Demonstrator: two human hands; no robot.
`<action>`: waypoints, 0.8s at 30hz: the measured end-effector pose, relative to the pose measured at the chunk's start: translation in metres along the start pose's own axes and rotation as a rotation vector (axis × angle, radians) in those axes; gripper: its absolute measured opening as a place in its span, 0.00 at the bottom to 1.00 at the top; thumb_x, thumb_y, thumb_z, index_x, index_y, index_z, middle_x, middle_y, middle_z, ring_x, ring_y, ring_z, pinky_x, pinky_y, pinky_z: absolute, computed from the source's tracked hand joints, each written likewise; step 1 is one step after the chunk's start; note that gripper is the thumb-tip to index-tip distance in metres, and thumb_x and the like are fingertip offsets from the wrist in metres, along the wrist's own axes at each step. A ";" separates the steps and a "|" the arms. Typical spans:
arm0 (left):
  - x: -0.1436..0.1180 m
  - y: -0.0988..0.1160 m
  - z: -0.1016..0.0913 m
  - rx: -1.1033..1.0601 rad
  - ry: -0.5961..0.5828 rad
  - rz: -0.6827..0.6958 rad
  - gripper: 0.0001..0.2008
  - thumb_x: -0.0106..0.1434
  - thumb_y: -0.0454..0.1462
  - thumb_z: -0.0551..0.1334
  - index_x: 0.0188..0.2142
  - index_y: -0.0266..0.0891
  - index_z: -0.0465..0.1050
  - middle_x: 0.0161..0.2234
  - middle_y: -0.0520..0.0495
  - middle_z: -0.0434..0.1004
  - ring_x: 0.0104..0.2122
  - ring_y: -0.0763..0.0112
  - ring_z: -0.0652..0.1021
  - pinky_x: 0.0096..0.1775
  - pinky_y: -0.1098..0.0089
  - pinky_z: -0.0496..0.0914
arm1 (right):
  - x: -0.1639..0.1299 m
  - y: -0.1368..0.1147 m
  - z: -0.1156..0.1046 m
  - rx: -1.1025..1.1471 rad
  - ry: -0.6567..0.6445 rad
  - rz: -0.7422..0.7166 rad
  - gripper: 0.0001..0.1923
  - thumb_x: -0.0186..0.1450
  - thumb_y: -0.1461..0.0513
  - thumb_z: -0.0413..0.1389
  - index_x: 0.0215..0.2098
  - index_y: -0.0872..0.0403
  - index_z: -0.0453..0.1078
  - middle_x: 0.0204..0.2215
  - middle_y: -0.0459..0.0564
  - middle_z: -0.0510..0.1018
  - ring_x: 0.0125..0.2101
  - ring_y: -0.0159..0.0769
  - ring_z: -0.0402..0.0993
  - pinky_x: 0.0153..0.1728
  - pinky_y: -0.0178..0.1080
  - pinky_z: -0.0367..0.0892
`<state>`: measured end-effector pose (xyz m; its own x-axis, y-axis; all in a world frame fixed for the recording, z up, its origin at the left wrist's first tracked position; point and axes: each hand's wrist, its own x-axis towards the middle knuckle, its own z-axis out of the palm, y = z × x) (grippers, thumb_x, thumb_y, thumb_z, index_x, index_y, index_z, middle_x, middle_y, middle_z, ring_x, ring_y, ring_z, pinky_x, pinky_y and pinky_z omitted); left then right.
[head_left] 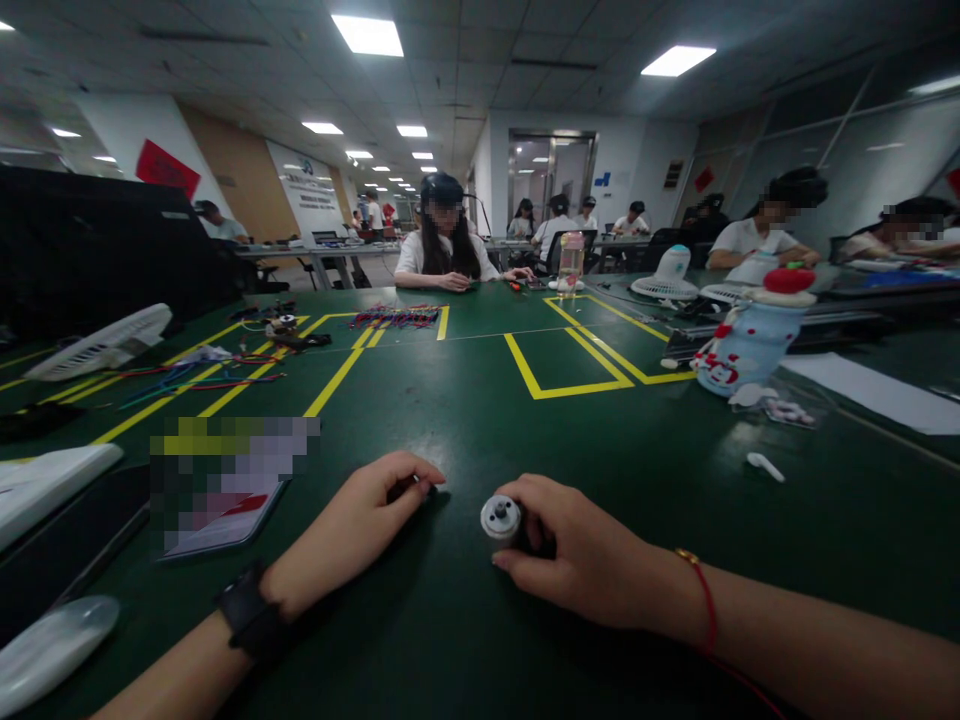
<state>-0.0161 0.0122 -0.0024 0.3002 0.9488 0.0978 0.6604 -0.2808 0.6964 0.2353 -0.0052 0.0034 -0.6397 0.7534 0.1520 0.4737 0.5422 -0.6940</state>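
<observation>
Between the thumb and fingers of my right hand (574, 545) is a small silver cylindrical motor (500, 518), its shaft end facing up and toward me. The motor is just above or on the green table; I cannot tell which. My left hand (390, 497), with a black band on its wrist, is closed in a pinch to the left of the motor. A tiny dark piece (429, 489) shows at its fingertips, too small to name. The two hands are apart.
On the left lie a phone-like slab (225, 500), a white mouse (56, 655) and loose wires (202, 375). A blue cup (750, 340), a white earbud (765, 466) and paper (877, 390) are on the right. Yellow tape (577, 390) marks the table (442, 420). A person (442, 240) sits opposite.
</observation>
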 end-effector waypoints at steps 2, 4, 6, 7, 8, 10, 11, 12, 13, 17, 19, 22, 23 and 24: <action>-0.002 0.004 0.001 0.006 -0.002 0.028 0.08 0.66 0.37 0.55 0.40 0.46 0.73 0.40 0.52 0.75 0.41 0.65 0.74 0.45 0.65 0.68 | 0.000 0.000 0.000 -0.001 0.002 -0.001 0.11 0.60 0.61 0.57 0.41 0.53 0.66 0.33 0.45 0.69 0.27 0.30 0.63 0.27 0.34 0.60; -0.005 0.012 0.004 -0.002 0.004 0.060 0.08 0.66 0.37 0.55 0.40 0.46 0.73 0.40 0.53 0.74 0.41 0.67 0.74 0.45 0.66 0.67 | 0.001 0.001 0.000 -0.008 0.009 -0.007 0.11 0.60 0.61 0.57 0.41 0.53 0.66 0.32 0.45 0.69 0.27 0.30 0.63 0.27 0.34 0.59; -0.009 0.022 0.008 -0.038 0.029 0.082 0.08 0.67 0.38 0.55 0.42 0.48 0.72 0.40 0.53 0.74 0.39 0.69 0.74 0.42 0.68 0.68 | 0.001 0.002 0.001 -0.015 0.015 -0.015 0.11 0.60 0.62 0.57 0.41 0.53 0.66 0.32 0.45 0.69 0.27 0.30 0.63 0.27 0.34 0.59; -0.011 0.028 0.010 -0.063 0.049 0.096 0.08 0.67 0.38 0.56 0.44 0.49 0.71 0.39 0.54 0.74 0.39 0.69 0.74 0.41 0.68 0.67 | 0.001 0.002 0.001 -0.014 0.015 -0.021 0.11 0.59 0.62 0.57 0.41 0.53 0.66 0.32 0.44 0.69 0.27 0.30 0.63 0.27 0.34 0.59; -0.012 0.033 0.013 -0.083 0.053 0.118 0.09 0.67 0.39 0.57 0.45 0.50 0.71 0.41 0.54 0.73 0.40 0.70 0.74 0.43 0.68 0.67 | 0.001 0.003 0.001 -0.012 0.016 -0.028 0.11 0.59 0.62 0.57 0.41 0.53 0.65 0.32 0.44 0.69 0.27 0.30 0.63 0.27 0.34 0.59; -0.014 0.044 0.019 -0.105 0.056 0.183 0.09 0.67 0.39 0.58 0.45 0.52 0.72 0.41 0.54 0.72 0.42 0.70 0.73 0.45 0.69 0.66 | 0.001 0.003 0.002 -0.008 0.017 -0.041 0.11 0.59 0.62 0.57 0.40 0.53 0.65 0.32 0.44 0.68 0.27 0.29 0.63 0.27 0.34 0.59; -0.014 0.048 0.021 -0.113 0.048 0.197 0.09 0.67 0.38 0.58 0.45 0.52 0.73 0.41 0.54 0.72 0.42 0.70 0.73 0.44 0.69 0.66 | 0.001 0.004 0.002 -0.008 0.017 -0.043 0.10 0.60 0.62 0.57 0.40 0.53 0.65 0.31 0.44 0.68 0.27 0.29 0.63 0.27 0.34 0.59; -0.014 0.052 0.023 -0.117 0.046 0.205 0.09 0.66 0.38 0.58 0.43 0.52 0.74 0.40 0.54 0.72 0.41 0.70 0.73 0.44 0.69 0.66 | 0.001 0.004 0.002 -0.009 0.017 -0.043 0.10 0.60 0.62 0.57 0.40 0.53 0.65 0.31 0.44 0.67 0.27 0.29 0.63 0.27 0.34 0.59; -0.013 0.056 0.025 -0.125 0.048 0.204 0.08 0.66 0.38 0.59 0.42 0.52 0.75 0.39 0.54 0.71 0.40 0.70 0.73 0.43 0.69 0.66 | 0.000 0.004 0.002 -0.010 0.017 -0.041 0.10 0.60 0.61 0.57 0.40 0.53 0.65 0.30 0.43 0.67 0.27 0.29 0.63 0.27 0.34 0.59; -0.012 0.061 0.023 -0.198 0.118 0.167 0.06 0.64 0.38 0.60 0.36 0.48 0.77 0.37 0.52 0.70 0.38 0.69 0.72 0.41 0.69 0.66 | 0.001 0.003 0.002 -0.006 0.023 -0.049 0.11 0.59 0.62 0.58 0.40 0.53 0.65 0.30 0.43 0.67 0.27 0.29 0.62 0.27 0.33 0.58; -0.012 0.057 0.018 -0.235 0.143 0.131 0.06 0.63 0.40 0.61 0.36 0.48 0.78 0.36 0.51 0.70 0.38 0.67 0.72 0.41 0.68 0.66 | 0.001 0.002 0.001 -0.003 0.023 -0.042 0.10 0.59 0.62 0.58 0.39 0.53 0.66 0.31 0.44 0.68 0.27 0.29 0.62 0.27 0.34 0.58; -0.011 0.043 0.011 -0.218 0.061 0.081 0.06 0.62 0.41 0.63 0.37 0.50 0.79 0.36 0.51 0.69 0.38 0.66 0.71 0.41 0.68 0.66 | 0.001 0.001 0.000 0.001 0.014 -0.025 0.10 0.59 0.62 0.58 0.40 0.54 0.67 0.31 0.45 0.69 0.27 0.30 0.63 0.27 0.34 0.58; -0.011 0.037 0.010 -0.195 0.011 0.075 0.06 0.62 0.41 0.63 0.37 0.50 0.79 0.36 0.51 0.69 0.38 0.67 0.71 0.41 0.68 0.66 | 0.001 0.001 0.000 0.003 0.014 -0.024 0.11 0.59 0.63 0.58 0.40 0.54 0.67 0.32 0.46 0.70 0.27 0.30 0.63 0.27 0.34 0.58; -0.011 0.032 0.010 -0.168 -0.037 0.076 0.06 0.62 0.40 0.63 0.36 0.52 0.80 0.36 0.52 0.69 0.38 0.67 0.71 0.41 0.68 0.66 | 0.001 0.001 0.000 0.005 0.015 -0.026 0.11 0.59 0.63 0.58 0.40 0.54 0.67 0.32 0.46 0.70 0.27 0.30 0.63 0.27 0.34 0.58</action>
<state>0.0086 -0.0082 0.0114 0.3720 0.9190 0.1303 0.5117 -0.3202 0.7973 0.2351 -0.0044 0.0027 -0.6423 0.7448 0.1807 0.4540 0.5597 -0.6932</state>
